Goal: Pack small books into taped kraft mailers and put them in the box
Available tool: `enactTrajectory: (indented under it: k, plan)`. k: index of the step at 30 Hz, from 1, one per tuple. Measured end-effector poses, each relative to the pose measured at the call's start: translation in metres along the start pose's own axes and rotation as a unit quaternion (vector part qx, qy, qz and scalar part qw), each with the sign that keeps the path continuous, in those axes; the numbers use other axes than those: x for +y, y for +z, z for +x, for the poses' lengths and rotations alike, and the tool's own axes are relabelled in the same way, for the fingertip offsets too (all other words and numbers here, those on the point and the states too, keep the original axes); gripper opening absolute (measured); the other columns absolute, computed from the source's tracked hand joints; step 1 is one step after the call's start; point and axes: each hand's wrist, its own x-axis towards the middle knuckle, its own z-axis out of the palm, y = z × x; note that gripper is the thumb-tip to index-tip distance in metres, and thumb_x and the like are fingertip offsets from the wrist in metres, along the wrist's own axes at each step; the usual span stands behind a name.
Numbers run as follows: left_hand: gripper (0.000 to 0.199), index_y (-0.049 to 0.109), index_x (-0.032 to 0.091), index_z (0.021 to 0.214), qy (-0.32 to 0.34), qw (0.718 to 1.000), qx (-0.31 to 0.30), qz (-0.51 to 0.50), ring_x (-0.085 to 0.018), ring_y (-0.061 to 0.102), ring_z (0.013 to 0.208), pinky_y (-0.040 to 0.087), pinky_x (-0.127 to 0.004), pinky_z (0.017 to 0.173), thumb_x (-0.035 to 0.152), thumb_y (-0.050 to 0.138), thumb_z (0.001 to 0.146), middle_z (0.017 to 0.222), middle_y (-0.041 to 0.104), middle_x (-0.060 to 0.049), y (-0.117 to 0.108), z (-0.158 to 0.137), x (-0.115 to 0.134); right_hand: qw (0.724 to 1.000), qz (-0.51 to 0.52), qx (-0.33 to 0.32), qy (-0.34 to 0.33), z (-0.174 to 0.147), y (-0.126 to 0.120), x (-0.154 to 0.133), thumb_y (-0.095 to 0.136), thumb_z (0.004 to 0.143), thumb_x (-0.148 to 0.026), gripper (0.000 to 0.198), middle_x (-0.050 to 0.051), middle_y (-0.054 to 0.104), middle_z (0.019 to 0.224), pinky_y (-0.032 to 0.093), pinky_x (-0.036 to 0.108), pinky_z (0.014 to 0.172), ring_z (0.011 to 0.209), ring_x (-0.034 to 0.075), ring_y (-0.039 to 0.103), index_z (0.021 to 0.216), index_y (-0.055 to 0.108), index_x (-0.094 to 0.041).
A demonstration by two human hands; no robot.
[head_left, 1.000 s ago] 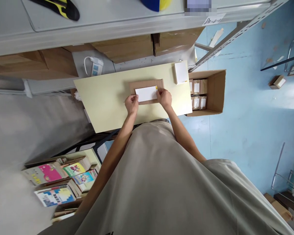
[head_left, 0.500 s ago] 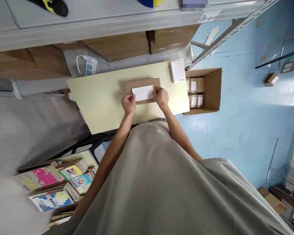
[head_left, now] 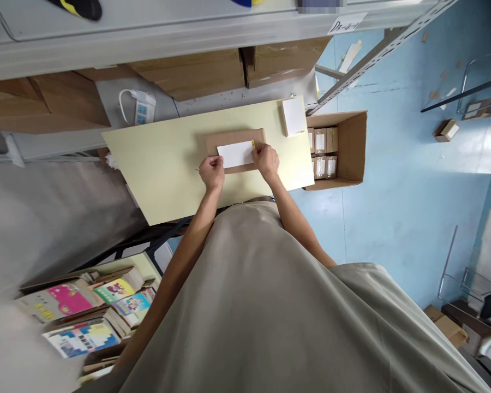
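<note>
A white paper slip (head_left: 235, 155) with a small yellow mark lies over a flat brown cardboard piece (head_left: 213, 143) on the pale yellow board (head_left: 159, 164). My left hand (head_left: 213, 171) pinches the slip's left end. At its right end, my right hand (head_left: 267, 160) is closed on the same slip near the yellow mark. A thin sliver of something sticks out to the left of my left fingers, too small to name. Farther right on the board sits a stack of white paper slips (head_left: 294, 118) with a similar yellow mark.
An open carton (head_left: 352, 147) holding several small labelled boxes stands against the board's right edge. Behind the board are a power strip (head_left: 144, 109) and large cartons (head_left: 196, 72) under a metal shelf (head_left: 188, 41). Books (head_left: 82, 333) fill a low rack at lower left.
The whole view has shifted slightly, so everything sits a little farther left. Both hands keep hold of the slip's ends, with no clear movement against the cardboard.
</note>
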Motion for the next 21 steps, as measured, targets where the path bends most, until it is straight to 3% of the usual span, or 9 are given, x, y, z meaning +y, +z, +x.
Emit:
enactTrajectory:
  k: [10, 15, 21]
  plan:
    - [0.022, 0.07, 0.023, 0.087, -0.022, 1.0, 0.009, 0.005, -0.027, 0.078, 0.106, 0.064, -0.038, 0.096, 0.039, 0.084, 0.094, 0.095, 0.079, -0.008, 0.003, 0.003, -0.006, 0.999, -0.038, -0.026, -0.011, -0.002, -0.019, -0.002, 0.073, 0.11, -0.024, 0.015, 0.026, 0.083, 0.136, 0.061, 0.061, 0.117, 0.133, 0.045, 0.078, 0.119, 0.083, -0.017]
    - [0.018, 0.072, 0.022, 0.091, -0.034, 0.998, 0.016, 0.046, -0.024, 0.079, 0.103, 0.063, -0.036, 0.096, 0.037, 0.079, 0.099, 0.094, 0.079, -0.006, 0.004, 0.004, -0.007, 0.991, -0.109, -0.06, -0.04, -0.004, -0.022, -0.007, 0.077, 0.104, -0.017, 0.02, 0.024, 0.083, 0.134, 0.062, 0.053, 0.114, 0.13, 0.04, 0.079, 0.124, 0.081, -0.014]
    - [0.018, 0.074, 0.023, 0.094, -0.021, 0.998, 0.015, 0.06, -0.024, 0.078, 0.1, 0.063, -0.035, 0.093, 0.039, 0.078, 0.101, 0.092, 0.078, -0.005, 0.004, 0.0, -0.003, 0.992, -0.104, -0.003, -0.071, 0.018, -0.02, -0.026, 0.06, 0.115, -0.02, 0.025, 0.018, 0.084, 0.134, 0.064, 0.055, 0.114, 0.124, 0.037, 0.079, 0.126, 0.081, -0.019]
